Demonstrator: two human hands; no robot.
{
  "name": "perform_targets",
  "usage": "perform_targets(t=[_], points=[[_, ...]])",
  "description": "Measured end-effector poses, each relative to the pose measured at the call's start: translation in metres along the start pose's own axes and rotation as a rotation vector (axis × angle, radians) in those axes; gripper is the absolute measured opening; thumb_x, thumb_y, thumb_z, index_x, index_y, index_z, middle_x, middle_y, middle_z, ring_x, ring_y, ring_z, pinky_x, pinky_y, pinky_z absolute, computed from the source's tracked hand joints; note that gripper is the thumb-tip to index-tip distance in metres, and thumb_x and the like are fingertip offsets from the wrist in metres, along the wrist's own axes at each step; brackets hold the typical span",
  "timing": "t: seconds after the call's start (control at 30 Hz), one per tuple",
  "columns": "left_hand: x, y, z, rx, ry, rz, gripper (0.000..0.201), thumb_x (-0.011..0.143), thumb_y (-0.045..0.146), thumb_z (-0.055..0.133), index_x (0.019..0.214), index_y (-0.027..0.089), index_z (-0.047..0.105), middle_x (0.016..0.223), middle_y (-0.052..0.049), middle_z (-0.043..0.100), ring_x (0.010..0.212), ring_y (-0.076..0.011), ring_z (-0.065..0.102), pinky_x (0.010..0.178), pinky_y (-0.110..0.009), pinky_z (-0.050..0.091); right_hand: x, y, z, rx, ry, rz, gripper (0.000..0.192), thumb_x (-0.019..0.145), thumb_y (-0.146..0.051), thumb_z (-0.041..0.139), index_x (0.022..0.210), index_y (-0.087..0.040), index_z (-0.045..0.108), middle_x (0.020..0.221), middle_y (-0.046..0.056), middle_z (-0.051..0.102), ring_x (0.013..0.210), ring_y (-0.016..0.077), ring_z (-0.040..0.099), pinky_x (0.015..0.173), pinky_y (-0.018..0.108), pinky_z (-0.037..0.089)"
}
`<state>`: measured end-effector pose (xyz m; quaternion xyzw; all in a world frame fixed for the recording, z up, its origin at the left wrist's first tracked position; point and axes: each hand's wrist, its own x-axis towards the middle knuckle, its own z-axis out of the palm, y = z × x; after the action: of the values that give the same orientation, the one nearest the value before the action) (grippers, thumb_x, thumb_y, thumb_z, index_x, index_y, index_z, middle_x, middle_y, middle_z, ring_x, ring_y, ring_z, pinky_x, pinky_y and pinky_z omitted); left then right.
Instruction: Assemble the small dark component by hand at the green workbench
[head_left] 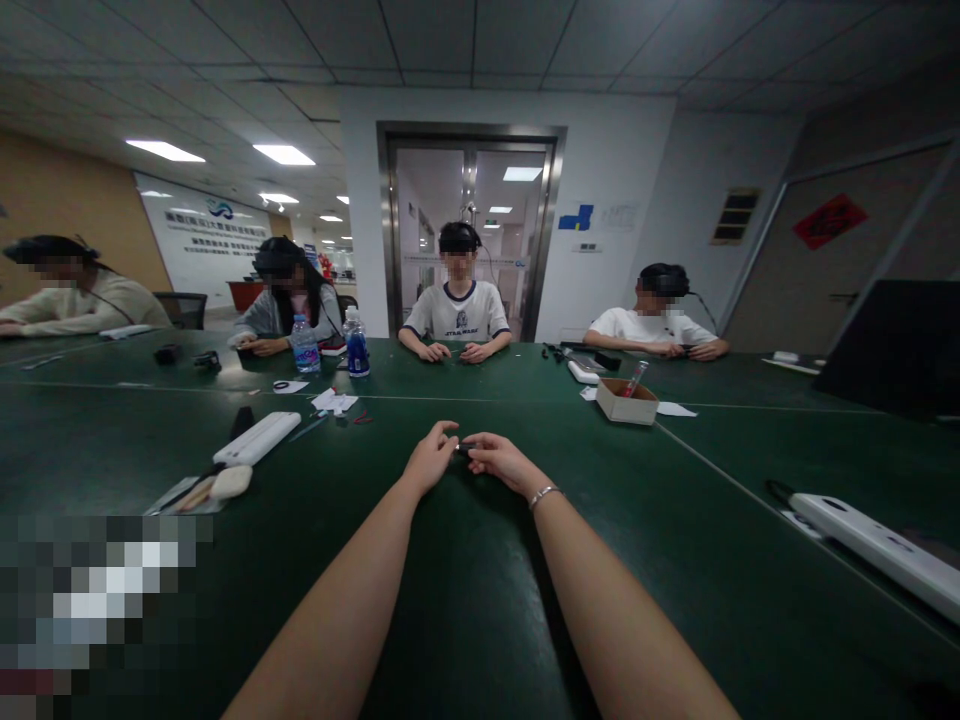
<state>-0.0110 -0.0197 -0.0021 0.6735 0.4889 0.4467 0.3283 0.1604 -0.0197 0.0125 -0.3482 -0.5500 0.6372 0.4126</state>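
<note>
My two hands meet over the green table, just in front of the middle of the view. Between them is a small dark object [466, 447] with a shiny silvery end; its kind is too small to make out. My right hand [504, 462], with a metal bracelet at the wrist, pinches its dark part between thumb and fingers. The silvery end lies at the thumb of my left hand [430, 460], which appears to grip it. My left forefinger sticks out above, apart from the object. The other left fingers are mostly hidden.
On the green table [480, 620], a white power strip [259, 438] lies left, and another white device [877, 545] right. Two bottles, one being a blue-labelled bottle [358, 345], stand beyond. A small box [628, 405] is ahead right. Several people in headsets sit opposite.
</note>
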Motion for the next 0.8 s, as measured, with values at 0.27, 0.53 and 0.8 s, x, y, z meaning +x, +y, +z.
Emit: perform_targets(t=[0.27, 0.53, 0.8], points=[[0.002, -0.001, -0.001, -0.033, -0.024, -0.063, 0.036, 0.084, 0.039, 0.036, 0.103, 0.02, 0.059, 0.061, 0.003, 0.052, 0.054, -0.012, 0.049, 0.053, -0.023, 0.037, 0.002, 0.003, -0.002, -0.018, -0.004, -0.015, 0.021, 0.074, -0.007, 0.064, 0.094, -0.013, 0.06, 0.072, 0.001, 0.059, 0.059, 0.0088, 0.06, 0.056, 0.021, 0.053], [0.003, -0.004, 0.0, -0.008, -0.029, -0.023, 0.037, 0.083, 0.045, 0.04, 0.099, 0.019, 0.061, 0.058, 0.003, 0.051, 0.054, -0.0114, 0.048, 0.052, -0.022, 0.037, 0.003, 0.003, -0.003, -0.039, -0.019, -0.02, 0.023, 0.075, -0.007, 0.063, 0.096, -0.012, 0.058, 0.073, 0.001, 0.059, 0.057, 0.0076, 0.06, 0.055, 0.019, 0.052], [-0.002, 0.002, 0.0, 0.048, 0.017, 0.038, 0.034, 0.079, 0.048, 0.049, 0.087, 0.018, 0.062, 0.067, 0.001, 0.057, 0.062, -0.0129, 0.052, 0.059, -0.024, 0.041, 0.006, 0.013, 0.018, -0.691, 0.251, -0.137, 0.026, 0.067, -0.018, 0.073, 0.083, -0.018, 0.053, 0.078, -0.001, 0.054, 0.056, 0.0085, 0.051, 0.049, 0.021, 0.042]])
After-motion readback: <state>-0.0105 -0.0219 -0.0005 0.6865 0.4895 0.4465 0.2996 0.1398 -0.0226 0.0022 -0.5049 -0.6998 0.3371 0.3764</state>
